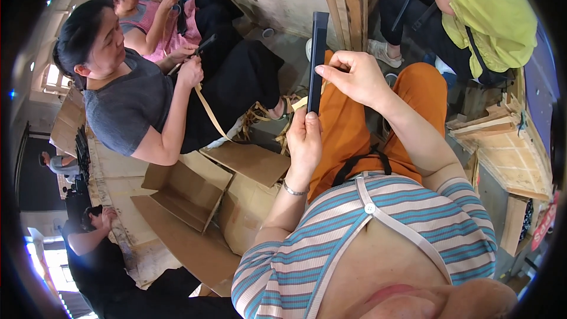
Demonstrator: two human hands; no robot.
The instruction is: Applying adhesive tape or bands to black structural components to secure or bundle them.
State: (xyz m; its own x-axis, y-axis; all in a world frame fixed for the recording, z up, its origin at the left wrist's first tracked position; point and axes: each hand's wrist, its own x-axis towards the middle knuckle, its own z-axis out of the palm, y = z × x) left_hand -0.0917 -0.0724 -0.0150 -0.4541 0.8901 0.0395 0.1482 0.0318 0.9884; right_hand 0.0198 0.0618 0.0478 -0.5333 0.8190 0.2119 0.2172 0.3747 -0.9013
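A long, straight black bar (318, 62) stands nearly upright over my lap, its broad face turned toward me. My left hand (304, 142) is closed around its lower end, thumb along the near face. Higher up, my right hand (356, 77) pinches the bar's right edge with thumb and fingers; some fingertips are hidden behind it. A short piece of yellow strip (300, 104) shows beside the bar, just above my left fingers. Whether that strip is attached to the bar, I cannot tell.
An open cardboard box (236, 201) stands to my left. Beyond it a co-worker in a grey top (127, 103) handles a dark piece and a yellow strip (209, 112). Loose strips (255, 119) lie on the floor. Wooden crates (496, 147) stand at right; a person in yellow-green (487, 18) sits far right.
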